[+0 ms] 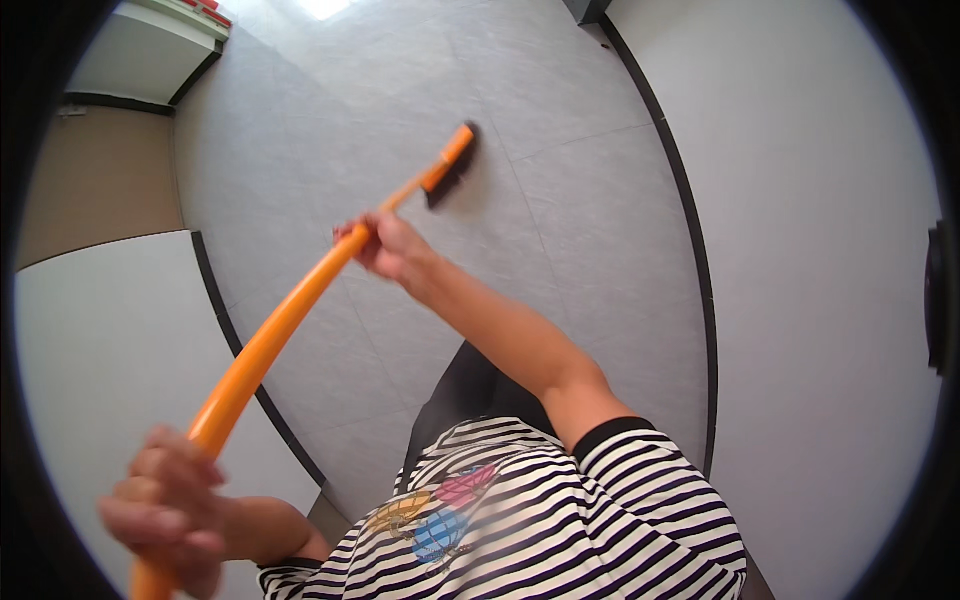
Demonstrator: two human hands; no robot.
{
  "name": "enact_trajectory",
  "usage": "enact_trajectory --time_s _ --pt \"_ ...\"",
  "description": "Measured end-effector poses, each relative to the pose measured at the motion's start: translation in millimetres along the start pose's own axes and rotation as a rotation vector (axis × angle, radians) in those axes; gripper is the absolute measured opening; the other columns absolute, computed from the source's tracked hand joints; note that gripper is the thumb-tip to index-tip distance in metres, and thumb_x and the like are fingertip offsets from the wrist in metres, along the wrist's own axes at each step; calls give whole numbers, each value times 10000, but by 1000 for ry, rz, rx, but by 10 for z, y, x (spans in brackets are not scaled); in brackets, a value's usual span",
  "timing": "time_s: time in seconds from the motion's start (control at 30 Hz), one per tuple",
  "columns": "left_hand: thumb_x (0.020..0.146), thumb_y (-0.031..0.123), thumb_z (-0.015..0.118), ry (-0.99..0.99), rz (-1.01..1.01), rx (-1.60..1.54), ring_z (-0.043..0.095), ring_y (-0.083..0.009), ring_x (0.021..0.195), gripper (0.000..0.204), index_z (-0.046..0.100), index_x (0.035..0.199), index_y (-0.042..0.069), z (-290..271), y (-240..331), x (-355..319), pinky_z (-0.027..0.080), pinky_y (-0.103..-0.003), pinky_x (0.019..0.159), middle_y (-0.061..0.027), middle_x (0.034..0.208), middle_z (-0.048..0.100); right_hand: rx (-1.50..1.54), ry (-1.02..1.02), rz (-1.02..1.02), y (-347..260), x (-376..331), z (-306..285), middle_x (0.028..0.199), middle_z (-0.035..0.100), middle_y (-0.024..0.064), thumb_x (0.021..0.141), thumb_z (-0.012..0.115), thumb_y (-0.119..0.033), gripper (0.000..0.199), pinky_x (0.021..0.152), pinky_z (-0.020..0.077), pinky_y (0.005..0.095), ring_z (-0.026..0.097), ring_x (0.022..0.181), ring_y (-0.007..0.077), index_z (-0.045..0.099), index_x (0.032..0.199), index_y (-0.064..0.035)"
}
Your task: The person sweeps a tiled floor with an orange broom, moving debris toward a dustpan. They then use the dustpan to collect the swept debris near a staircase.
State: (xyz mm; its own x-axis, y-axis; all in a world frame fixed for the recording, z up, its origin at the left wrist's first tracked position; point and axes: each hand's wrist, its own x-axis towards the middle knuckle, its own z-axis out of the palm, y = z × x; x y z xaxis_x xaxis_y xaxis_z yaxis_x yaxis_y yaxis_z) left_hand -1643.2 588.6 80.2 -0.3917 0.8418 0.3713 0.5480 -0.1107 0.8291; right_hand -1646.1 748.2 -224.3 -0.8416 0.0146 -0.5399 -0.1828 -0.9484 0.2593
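hands (390, 245) gripping orange broom (268, 340), grey floor (610, 250)

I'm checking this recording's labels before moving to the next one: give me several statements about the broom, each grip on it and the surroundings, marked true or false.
1. The left grip and right grip both close around the orange broom handle. True.
2. The right grip is nearer the broom head than the left grip. True.
3. The bristles are white. False: the bristles are dark.
4. The striped T-shirt has short sleeves. True.
5. The floor is bright red. False: the floor is grey.
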Motion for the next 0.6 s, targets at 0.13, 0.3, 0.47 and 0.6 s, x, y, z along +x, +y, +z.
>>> enact_trajectory --time_s 0.13,0.3,0.47,0.6 --pt "765 154 580 203 147 17 303 -107 496 168 442 843 99 -213 30 -365 302 -297 582 32 499 302 -175 -188 -59 77 -22 611 695 504 154 802 420 2 54 738 514 385 554 722 251 422 753 25" --pt "734 116 592 607 145 -198 308 -89 500 234 416 884 81 -489 260 -368 299 -248 571 32 517 338 -215 -214 -66 -38 -898 665 782 514 132 846 513 -51 130 881 455 397 538 859 261 407 804 13" --pt "716 20 573 627 -438 -542 466 -137 582 216 488 910 60 445 -566 109 379 -238 557 -58 662 511 -256 227 -218 -1065 -1512 -436 960 525 182 850 515 -61 174 859 476 393 541 962 286 422 931 61" --pt "756 -10 575 290 -779 -835 559 -119 674 170 538 915 37 1863 -1149 665 440 -212 586 -97 803 622 -205 496 -234 -2495 -1847 -1500 868 571 155 805 512 -33 104 799 500 380 575 855 272 483 887 23"
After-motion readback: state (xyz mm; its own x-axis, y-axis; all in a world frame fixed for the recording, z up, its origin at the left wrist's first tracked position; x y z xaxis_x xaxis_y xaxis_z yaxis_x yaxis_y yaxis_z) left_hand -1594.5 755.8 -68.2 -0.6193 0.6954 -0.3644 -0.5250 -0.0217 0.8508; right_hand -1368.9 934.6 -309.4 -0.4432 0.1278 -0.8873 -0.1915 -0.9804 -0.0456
